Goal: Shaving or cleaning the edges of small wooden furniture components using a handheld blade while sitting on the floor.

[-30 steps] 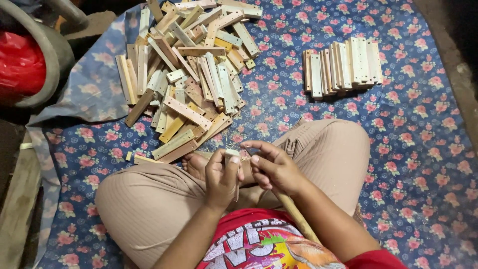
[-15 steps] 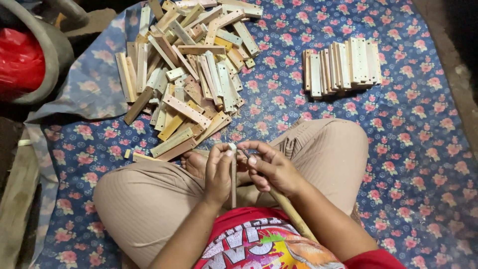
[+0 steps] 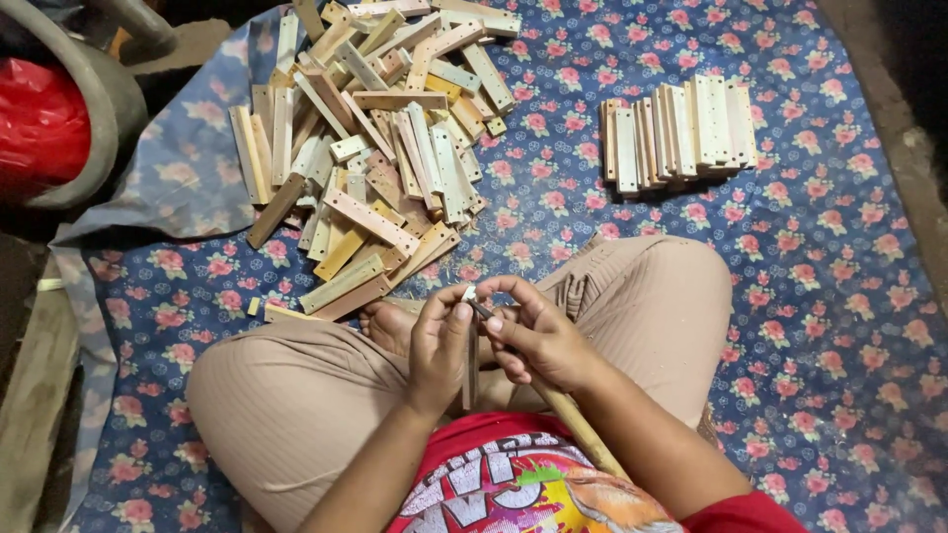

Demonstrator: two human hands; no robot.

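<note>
Thin wooden strip (image 3: 470, 367) stands upright over the lap, left hand (image 3: 437, 343) pinching its top, right hand (image 3: 533, 336) gripping a long stick tool (image 3: 571, 419) against it. Far right, a neat row of finished-looking pieces (image 3: 679, 132) on the floral cloth (image 3: 820, 296). Far left, a much bigger loose pile (image 3: 380, 148) looks left to do, so early going.

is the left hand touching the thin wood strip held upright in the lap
Touching. The head view shows the left hand with its fingers closed around the top of the wood strip, no gap between them; the right hand meets it there too.
</note>
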